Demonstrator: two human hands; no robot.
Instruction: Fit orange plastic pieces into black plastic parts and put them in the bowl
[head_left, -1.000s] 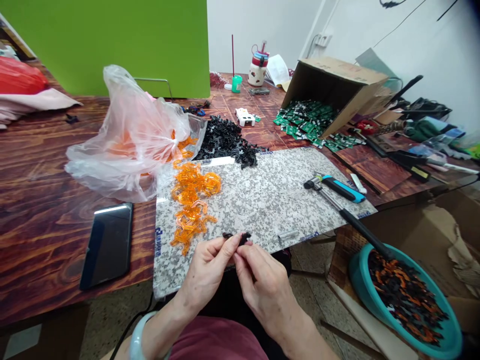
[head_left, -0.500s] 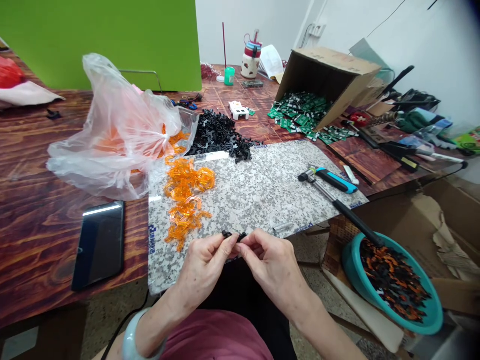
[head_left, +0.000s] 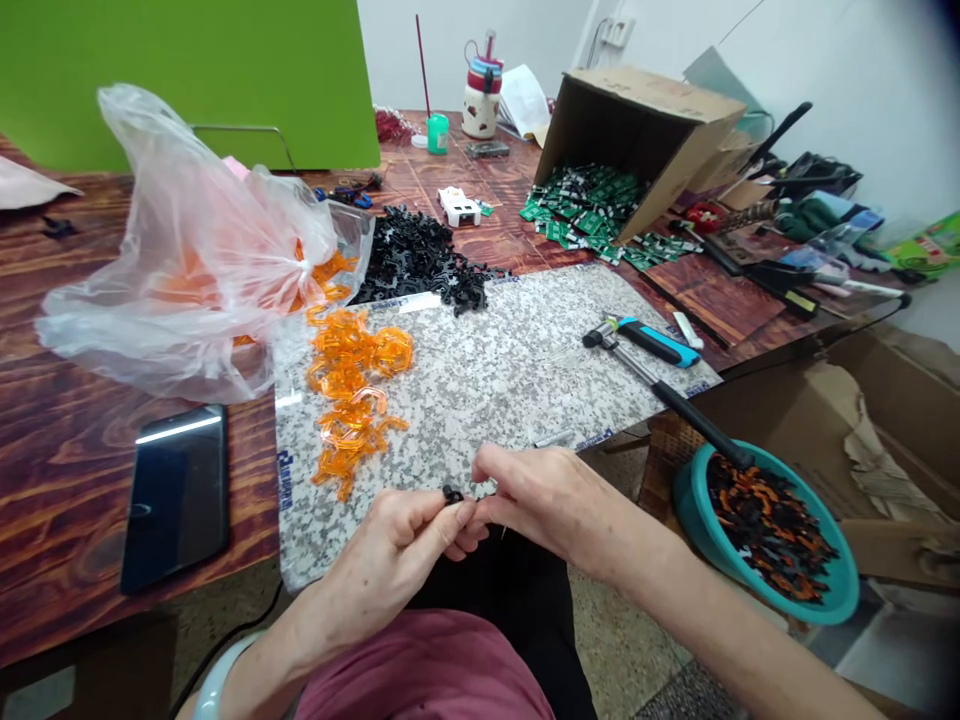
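The left hand [head_left: 412, 535] pinches a small black plastic piece [head_left: 452, 494] between thumb and index finger, just off the front edge of a granite-patterned slab [head_left: 510, 370] and above the lap. The right hand [head_left: 536, 492] meets it from the other side, index finger bent and raised, thumb close to the left fingertips; whether it grips anything cannot be told, as the fingers overlap there. On the slab's left part lies a loose pile of translucent orange plastic pieces [head_left: 343, 382]; a heap of black plastic pieces [head_left: 412, 255] spreads at the back edge. A hammer [head_left: 636, 368] lies to the right, its handle reaching over a teal basin [head_left: 686, 510] of mixed black and orange parts, with a blue-and-black utility knife [head_left: 660, 342] beside its head. The wood-grain table [head_left: 67, 480] bears a smartphone [head_left: 176, 500], a clear plastic bag [head_left: 202, 250] with orange pieces inside, and a tipped cardboard box [head_left: 667, 95] spilling green circuit boards [head_left: 589, 200]. A green panel [head_left: 225, 60] stands behind, before a white wall [head_left: 877, 80].
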